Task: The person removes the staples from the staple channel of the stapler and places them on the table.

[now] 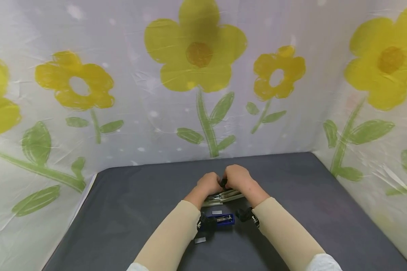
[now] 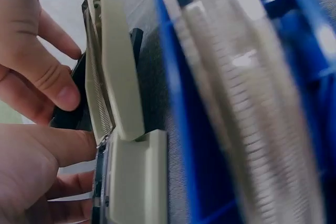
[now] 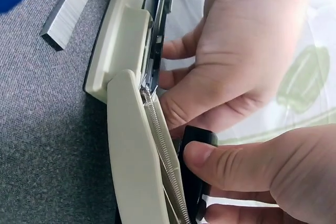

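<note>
Both hands hold a cream stapler (image 1: 230,194), swung open near the middle of the table. Its metal spring (image 3: 160,145) shows along the opened top half. My left hand (image 1: 209,183) grips the base half beside the hinge, fingers along the metal channel. With thumb and fingers, my right hand (image 1: 238,177) pinches the black part (image 3: 193,182) at the back of the top half. In the left wrist view, the stapler's cream base (image 2: 137,177) runs below the hinge. Some fingertips are hidden behind the stapler.
On the near side of the stapler lies a blue tray (image 1: 231,223) with ribbed contents in clear plastic. One grey staple strip (image 1: 217,212) lies between tray and stapler, another strip (image 1: 200,240) nearer me. A flower-printed curtain (image 1: 149,128) borders the dark table (image 1: 139,203).
</note>
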A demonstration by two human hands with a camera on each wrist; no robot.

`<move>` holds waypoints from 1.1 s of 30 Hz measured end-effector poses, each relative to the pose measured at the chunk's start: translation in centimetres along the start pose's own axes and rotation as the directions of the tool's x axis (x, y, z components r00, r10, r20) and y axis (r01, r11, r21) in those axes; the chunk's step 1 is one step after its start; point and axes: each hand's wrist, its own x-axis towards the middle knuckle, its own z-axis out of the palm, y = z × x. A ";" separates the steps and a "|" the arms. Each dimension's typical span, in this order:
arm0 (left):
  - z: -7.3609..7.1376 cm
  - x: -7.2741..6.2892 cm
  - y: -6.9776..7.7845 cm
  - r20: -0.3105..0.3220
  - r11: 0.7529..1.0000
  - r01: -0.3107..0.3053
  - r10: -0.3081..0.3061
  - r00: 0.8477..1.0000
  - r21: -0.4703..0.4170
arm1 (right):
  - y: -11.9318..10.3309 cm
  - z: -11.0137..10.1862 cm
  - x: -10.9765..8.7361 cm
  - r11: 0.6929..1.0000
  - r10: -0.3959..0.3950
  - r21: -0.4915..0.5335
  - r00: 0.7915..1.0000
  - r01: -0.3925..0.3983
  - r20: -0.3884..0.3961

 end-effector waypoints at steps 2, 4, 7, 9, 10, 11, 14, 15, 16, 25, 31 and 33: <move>-0.3 0.0 0.0 0.007 1.000 -0.001 0.001 1.000 0.000 | -0.1 0.0 0.1 1.000 -0.006 -0.012 1.000 0.006 -0.001; -0.5 -0.1 -0.1 0.016 1.000 0.001 -0.002 1.000 0.000 | -0.2 0.0 0.1 1.000 -0.009 -0.018 1.000 0.009 -0.001; -0.5 0.0 -0.3 0.021 1.000 0.010 -0.010 1.000 -0.009 | -0.2 0.1 0.2 0.999 -0.019 -0.031 1.000 0.019 0.006; -0.3 0.2 -0.5 0.017 1.000 0.013 -0.012 1.000 -0.019 | -0.1 0.2 0.2 0.998 -0.027 -0.048 1.000 0.027 0.004; -0.2 0.2 -0.5 0.016 1.000 0.014 -0.014 1.000 -0.027 | -0.1 0.2 0.2 0.998 -0.032 -0.057 1.000 0.032 0.001; -0.1 0.3 -0.6 0.010 0.999 0.009 -0.009 1.000 -0.032 | -0.1 0.3 0.2 0.997 -0.035 -0.065 0.999 0.035 -0.002; 0.2 0.2 -0.5 0.000 0.999 0.001 -0.001 1.000 -0.044 | 0.2 0.4 0.1 0.997 -0.039 -0.074 0.999 0.037 -0.026; 0.2 0.2 -0.5 -0.003 0.999 0.001 -0.001 1.000 -0.047 | 0.3 0.5 0.1 0.996 -0.039 -0.076 0.999 0.037 -0.031; 0.3 0.1 -0.4 -0.004 0.999 0.002 -0.002 1.000 -0.048 | 0.3 0.5 0.1 0.997 -0.039 -0.075 0.999 0.037 -0.034; 0.4 0.0 0.0 -0.003 0.999 0.041 -0.041 0.999 -0.019 | 1.2 0.2 -0.4 0.998 -0.053 -0.026 0.998 0.052 -0.046; -0.1 0.2 0.3 -0.019 0.996 0.071 -0.070 0.997 0.053 | 2.9 -1.5 -0.8 0.985 -0.032 0.170 0.999 0.037 -0.030; -0.1 0.2 0.4 -0.010 0.996 0.070 -0.070 0.998 0.058 | 3.6 -1.8 -1.1 0.973 -0.027 0.229 0.999 0.031 -0.023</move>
